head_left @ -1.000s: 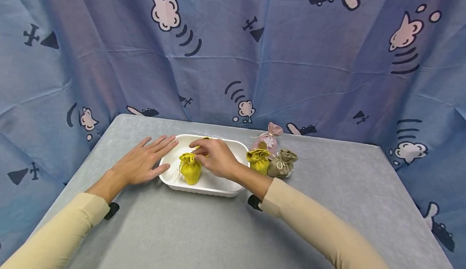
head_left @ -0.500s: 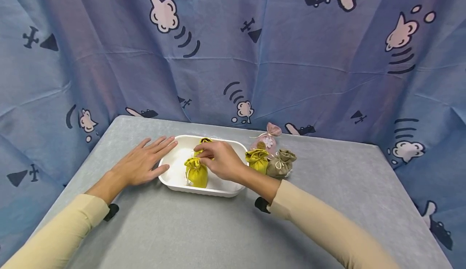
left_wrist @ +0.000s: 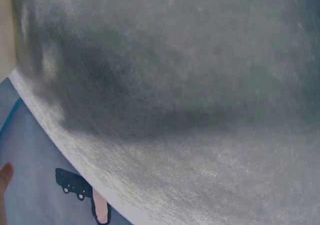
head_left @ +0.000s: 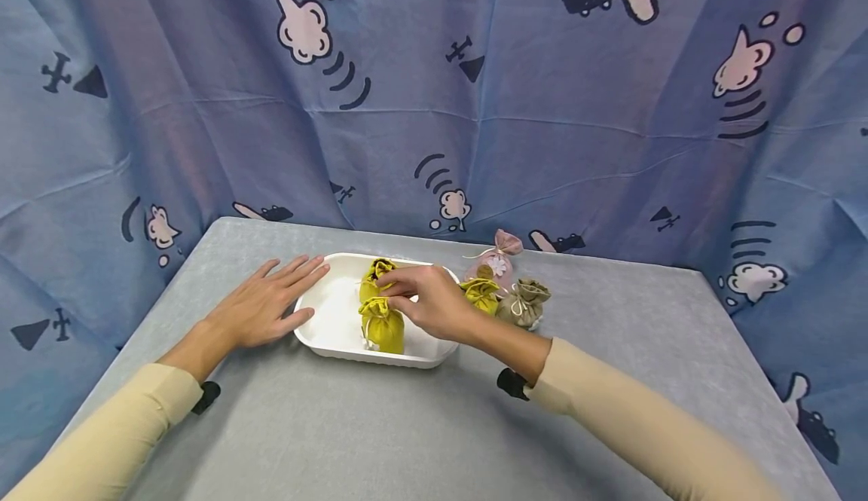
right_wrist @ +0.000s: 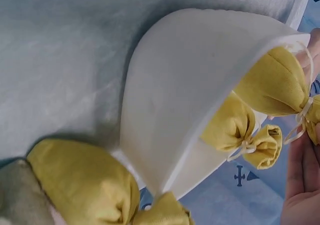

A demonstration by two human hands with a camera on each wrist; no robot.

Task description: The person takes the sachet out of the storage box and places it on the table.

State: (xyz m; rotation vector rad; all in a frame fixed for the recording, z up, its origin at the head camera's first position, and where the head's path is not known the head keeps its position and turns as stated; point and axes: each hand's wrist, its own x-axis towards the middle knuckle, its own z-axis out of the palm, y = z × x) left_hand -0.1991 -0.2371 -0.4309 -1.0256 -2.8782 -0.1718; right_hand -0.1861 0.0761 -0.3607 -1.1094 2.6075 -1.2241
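Now, right hand [head_left: 434,303]: thumb and fingertips are pinching the ruffled top of the front yellow pouch [head_left: 383,331], leaving hardly any gap.
Front yellow pouch: it is sitting directly below the grip, inside the white tray [head_left: 337,319] and roughly upright; whether its base is bearing on the floor is unclear. Keeping the pinch high and light should help it settle without tipping.
Rear yellow pouch [head_left: 370,288]: it is standing just beyond the grip, also inside; going straight down is probably safer than swinging forward, which could knock it.
Left hand [head_left: 266,305]: it is spreading its fingers at the tray's rim, left of the grip; bracing there seems wise against sliding.
Outside the tray: a third yellow pouch [head_left: 481,297], an olive pouch [head_left: 521,307] and a pink pouch [head_left: 500,266] are clustering right of the grip; keeping the wrist raised should avoid brushing them.
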